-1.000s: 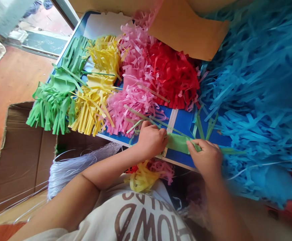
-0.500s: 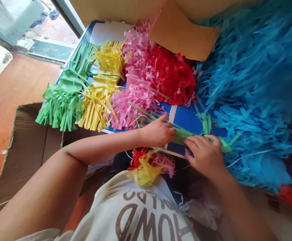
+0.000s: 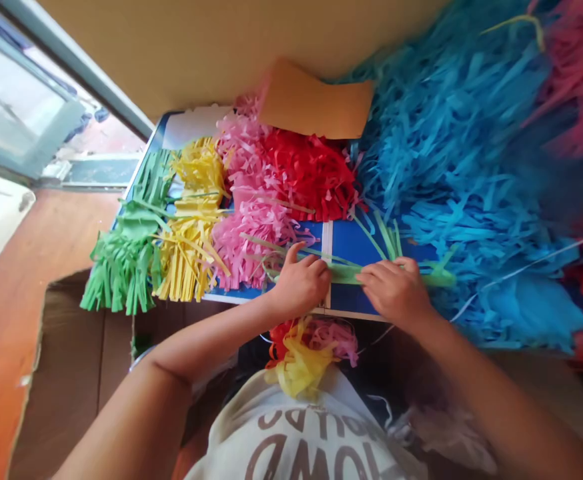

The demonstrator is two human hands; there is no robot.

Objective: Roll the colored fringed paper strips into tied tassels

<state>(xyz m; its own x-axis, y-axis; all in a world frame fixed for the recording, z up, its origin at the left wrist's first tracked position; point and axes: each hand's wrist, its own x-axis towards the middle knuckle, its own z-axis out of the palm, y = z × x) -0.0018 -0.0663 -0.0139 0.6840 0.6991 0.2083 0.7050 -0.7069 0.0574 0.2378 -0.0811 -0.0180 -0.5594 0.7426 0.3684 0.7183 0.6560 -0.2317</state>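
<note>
Low over the blue table (image 3: 351, 233), a light green fringed tissue paper strip (image 3: 344, 273) is stretched sideways between my two hands. My left hand (image 3: 302, 280) is closed round its left part, thumb on top. Gripping it farther right, my right hand (image 3: 394, 290) has its fingers curled over the paper. Loose green fringes stick out past both hands. Below them, by my lap, hangs a bunch of yellow, red and pink tissue tassels (image 3: 301, 363) along a white string (image 3: 511, 273).
Left of my hands lie fringed tissue piles: green (image 3: 121, 267), yellow (image 3: 191, 260), pink (image 3: 254, 233) and red (image 3: 311, 177). A large blue fringe heap (image 3: 451, 153) covers the right side. An orange-brown sheet (image 3: 316, 100) rests behind. A cardboard box (image 3: 71, 373) stands at lower left.
My right hand has gone from lying loosely over the green strip to gripping it. The strip looks straighter between my hands. The view has shifted, so the table appears lower.
</note>
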